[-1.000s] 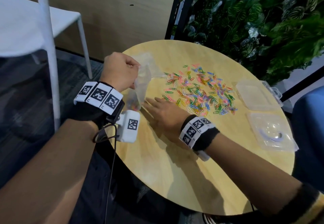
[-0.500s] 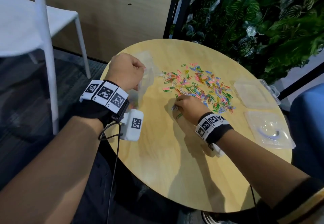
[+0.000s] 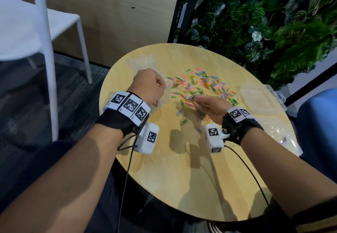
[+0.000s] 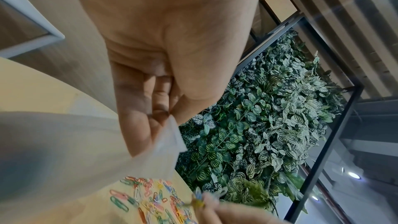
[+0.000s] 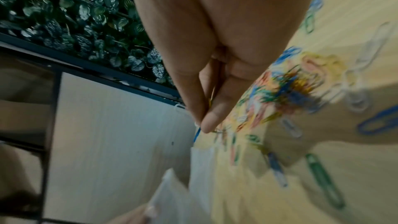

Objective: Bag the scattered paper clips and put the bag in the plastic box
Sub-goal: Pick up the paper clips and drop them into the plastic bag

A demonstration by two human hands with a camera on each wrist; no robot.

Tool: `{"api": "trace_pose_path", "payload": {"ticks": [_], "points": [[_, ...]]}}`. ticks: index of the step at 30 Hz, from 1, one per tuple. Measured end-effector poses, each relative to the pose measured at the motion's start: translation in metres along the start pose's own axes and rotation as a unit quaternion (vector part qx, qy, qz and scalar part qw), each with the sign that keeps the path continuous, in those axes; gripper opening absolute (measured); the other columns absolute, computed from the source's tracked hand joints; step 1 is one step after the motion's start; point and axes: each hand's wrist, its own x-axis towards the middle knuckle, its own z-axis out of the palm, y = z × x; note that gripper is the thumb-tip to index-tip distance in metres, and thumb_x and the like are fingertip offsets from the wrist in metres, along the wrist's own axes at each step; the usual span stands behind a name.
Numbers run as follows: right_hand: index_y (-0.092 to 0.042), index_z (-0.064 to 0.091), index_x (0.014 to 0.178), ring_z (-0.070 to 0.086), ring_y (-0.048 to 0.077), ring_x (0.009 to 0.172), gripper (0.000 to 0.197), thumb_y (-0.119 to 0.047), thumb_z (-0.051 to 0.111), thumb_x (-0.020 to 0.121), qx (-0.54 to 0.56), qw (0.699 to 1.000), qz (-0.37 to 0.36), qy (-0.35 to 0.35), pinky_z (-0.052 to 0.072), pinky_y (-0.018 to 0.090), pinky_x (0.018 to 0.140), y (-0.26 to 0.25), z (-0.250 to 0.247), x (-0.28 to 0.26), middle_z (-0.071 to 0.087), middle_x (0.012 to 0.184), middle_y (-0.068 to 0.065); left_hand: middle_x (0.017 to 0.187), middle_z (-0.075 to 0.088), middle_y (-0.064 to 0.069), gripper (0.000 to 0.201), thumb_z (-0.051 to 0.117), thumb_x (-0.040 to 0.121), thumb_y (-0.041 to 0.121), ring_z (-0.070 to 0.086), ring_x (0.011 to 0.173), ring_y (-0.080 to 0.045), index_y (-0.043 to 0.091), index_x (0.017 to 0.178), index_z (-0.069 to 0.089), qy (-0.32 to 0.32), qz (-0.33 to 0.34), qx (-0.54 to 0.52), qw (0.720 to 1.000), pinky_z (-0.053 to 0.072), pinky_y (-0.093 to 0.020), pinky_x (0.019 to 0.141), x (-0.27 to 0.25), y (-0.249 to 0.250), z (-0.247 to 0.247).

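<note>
Colourful paper clips point(image 3: 204, 85) lie scattered over the far middle of the round wooden table point(image 3: 182, 178). My left hand point(image 3: 150, 86) pinches the rim of a clear plastic bag point(image 3: 165, 98), held up just left of the clips; the bag point(image 4: 86, 151) hangs below my fingers point(image 4: 140, 125). My right hand point(image 3: 207, 105) hovers above the clips and pinches a small bunch of them point(image 5: 200, 130) between thumb and fingertips, a short way right of the bag's mouth point(image 5: 200, 159). The clear plastic box point(image 3: 280, 134) sits at the table's right edge.
A clear lid or tray point(image 3: 259, 99) lies right of the clips, beyond the box. Another clear bag point(image 3: 142, 62) lies flat at the far left of the table. A white chair point(image 3: 43, 32) stands left, a plant wall point(image 3: 264, 23) behind.
My right hand left the bag, reached into the clip pile, closed on some clips and has lifted them back toward the bag. My left hand keeps holding the bag up.
</note>
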Motion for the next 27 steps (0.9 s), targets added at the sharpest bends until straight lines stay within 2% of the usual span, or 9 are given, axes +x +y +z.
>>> {"api": "trace_pose_path", "payload": {"ticks": [2,4,8,13,14,18,21,24,27], "points": [[0.01,0.062,0.109,0.072,0.017,0.085,0.024,0.009,0.062,0.085,0.047,0.997,0.004,-0.063,0.059,0.02,0.072,-0.011,0.013,-0.009,0.068,0.104,0.013,0.067,0.074,-0.014,0.022,0.056,0.094,0.008,0.072,0.05,-0.025,0.01,0.088,0.077,-0.006,0.0,0.0,1.0,0.062,-0.029,0.059,0.001,0.0,0.002],[0.007,0.062,0.105,0.069,0.015,0.088,0.019,0.009,0.06,0.087,0.061,0.992,0.006,-0.108,0.059,0.019,0.074,-0.019,0.028,-0.018,0.067,0.101,0.01,0.066,0.073,-0.013,0.023,0.055,0.095,0.009,0.072,0.048,-0.023,0.01,0.087,0.077,-0.01,0.003,0.0,1.0,0.062,-0.03,0.058,0.002,0.001,0.003],[0.013,0.064,0.094,0.071,0.02,0.081,0.011,0.013,0.061,0.084,-0.011,0.992,-0.013,-0.124,0.059,0.022,0.073,-0.021,0.054,-0.029,0.067,0.095,0.019,0.067,0.074,-0.015,0.022,0.056,0.095,0.009,0.071,0.047,-0.022,0.011,0.087,0.076,-0.016,0.005,-0.016,1.0,0.055,-0.021,0.048,-0.001,0.003,0.006],[0.021,0.051,0.12,0.058,0.032,0.119,0.031,0.016,0.047,0.089,-0.14,0.981,-0.009,-0.133,0.054,0.03,0.093,-0.015,0.068,-0.035,0.058,0.126,0.027,0.069,0.074,-0.013,0.017,0.058,0.097,0.011,0.071,0.046,-0.018,0.012,0.093,0.075,-0.01,0.004,-0.04,0.999,0.051,-0.019,0.046,-0.003,0.001,0.004],[0.019,0.052,0.12,0.058,0.032,0.12,0.031,0.016,0.046,0.09,-0.145,0.979,-0.013,-0.144,0.052,0.03,0.096,-0.015,0.07,-0.035,0.058,0.127,0.027,0.069,0.074,-0.014,0.015,0.059,0.097,0.012,0.071,0.047,-0.019,0.012,0.095,0.074,-0.012,0.006,-0.044,0.999,0.053,-0.02,0.047,-0.003,0.0,0.003],[0.014,0.067,0.099,0.071,0.029,0.082,0.017,0.011,0.064,0.083,-0.165,0.977,-0.073,-0.109,0.06,0.025,0.075,-0.012,0.074,-0.031,0.071,0.098,0.023,0.065,0.073,-0.011,0.013,0.063,0.096,0.013,0.07,0.045,-0.018,0.01,0.093,0.075,-0.012,0.016,-0.059,0.998,0.055,-0.02,0.048,-0.004,-0.002,-0.001],[0.005,0.074,0.082,0.072,0.025,0.069,0.008,-0.001,0.076,0.077,-0.276,0.945,-0.154,-0.084,0.06,0.029,0.072,-0.005,0.075,-0.025,0.074,0.081,0.019,0.069,0.073,-0.009,0.011,0.064,0.096,0.013,0.067,0.041,-0.013,0.014,0.093,0.075,-0.014,0.017,-0.062,0.998,0.049,-0.015,0.042,-0.007,-0.001,-0.004],[0.009,0.072,0.093,0.069,0.019,0.064,0.013,0.003,0.07,0.082,-0.302,0.93,-0.17,-0.121,0.059,0.026,0.071,0.0,0.08,-0.024,0.072,0.082,0.019,0.074,0.074,-0.011,0.012,0.064,0.095,0.012,0.071,0.047,-0.019,0.011,0.094,0.076,-0.007,0.017,-0.066,0.998,0.055,-0.02,0.047,-0.007,-0.001,-0.005],[0.007,0.069,0.104,0.061,0.012,0.058,0.02,0.004,0.066,0.084,-0.225,0.954,-0.153,-0.127,0.056,0.022,0.065,-0.005,0.079,-0.026,0.07,0.087,0.017,0.07,0.073,-0.011,0.014,0.064,0.095,0.011,0.072,0.05,-0.021,0.011,0.091,0.077,0.02,0.008,-0.069,0.997,0.064,-0.033,0.057,-0.004,-0.003,-0.007]]}}
